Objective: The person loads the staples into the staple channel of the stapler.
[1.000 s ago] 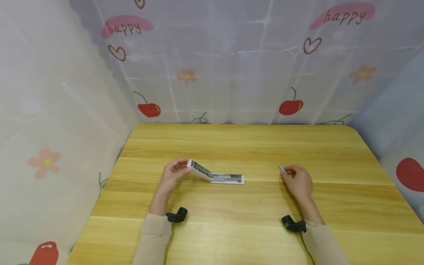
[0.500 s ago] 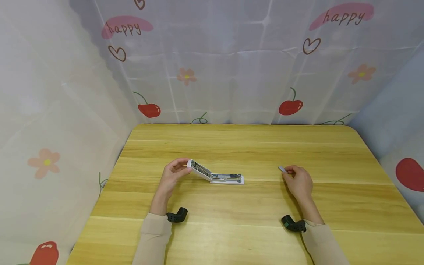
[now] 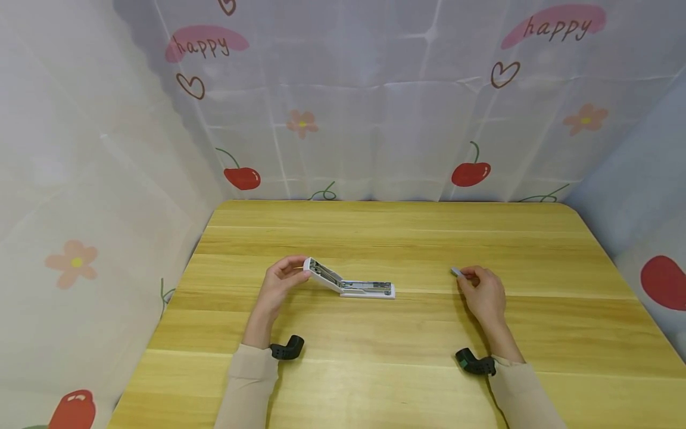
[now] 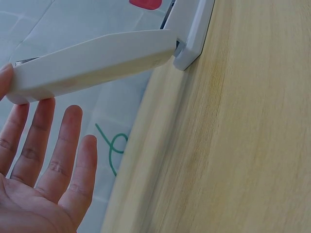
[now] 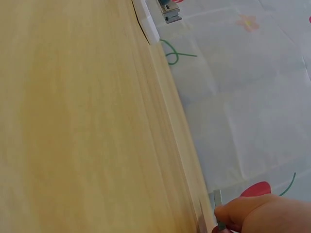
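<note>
"Near the middle of the table (image 3: 370, 357), what do we find?"

"We find a white stapler (image 3: 343, 288), folded wide open. Its right part lies flat on the wood, with a metal track showing; its left part slants upward to the left."

"Is anyone holding it?"

"Yes, at the left we see a person's left hand (image 3: 280, 283). Thumb and fingertips pinch the raised end, while the left wrist view shows the ring and little fingers free of it."

"And the right hand (image 3: 485, 293)?"

"Well to the right of the stapler. Its thumb and fingers are clamped on a small grey strip (image 3: 455, 271), which pokes out toward the far left. We cannot tell whether the strip touches the table."

"What else surrounds us?"

"Beige sleeves (image 3: 248, 381) reach in from the near side, and each wrist wears a black camera (image 3: 287, 348). Beyond the far edge hangs a pale curtain (image 3: 370, 131) printed with cherries, flowers, hearts and the word 'happy'."
</note>
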The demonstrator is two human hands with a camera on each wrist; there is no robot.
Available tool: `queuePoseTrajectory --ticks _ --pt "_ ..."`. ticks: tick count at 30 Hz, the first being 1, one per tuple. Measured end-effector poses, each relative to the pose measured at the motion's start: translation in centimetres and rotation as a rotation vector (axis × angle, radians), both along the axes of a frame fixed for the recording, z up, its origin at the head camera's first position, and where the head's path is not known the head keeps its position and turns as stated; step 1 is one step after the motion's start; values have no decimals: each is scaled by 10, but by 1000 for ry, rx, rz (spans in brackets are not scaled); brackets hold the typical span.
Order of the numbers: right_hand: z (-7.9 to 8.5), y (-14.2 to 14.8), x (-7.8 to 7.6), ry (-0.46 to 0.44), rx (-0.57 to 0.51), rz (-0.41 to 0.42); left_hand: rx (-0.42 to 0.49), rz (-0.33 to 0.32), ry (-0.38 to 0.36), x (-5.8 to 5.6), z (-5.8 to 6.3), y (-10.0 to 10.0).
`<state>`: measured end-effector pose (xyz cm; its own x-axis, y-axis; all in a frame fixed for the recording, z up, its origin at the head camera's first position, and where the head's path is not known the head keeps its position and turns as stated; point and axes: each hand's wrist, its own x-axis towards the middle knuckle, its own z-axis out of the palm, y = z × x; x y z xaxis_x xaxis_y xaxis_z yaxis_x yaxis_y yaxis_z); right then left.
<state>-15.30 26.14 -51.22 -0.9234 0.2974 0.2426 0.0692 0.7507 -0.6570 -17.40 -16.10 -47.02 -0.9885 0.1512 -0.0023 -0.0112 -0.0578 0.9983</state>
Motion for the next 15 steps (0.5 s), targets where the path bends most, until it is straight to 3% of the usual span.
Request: queuePoseTrajectory --ticks 15 --pt "5 -6 0 150 -42 46 13 10 0 -1 -2 1"
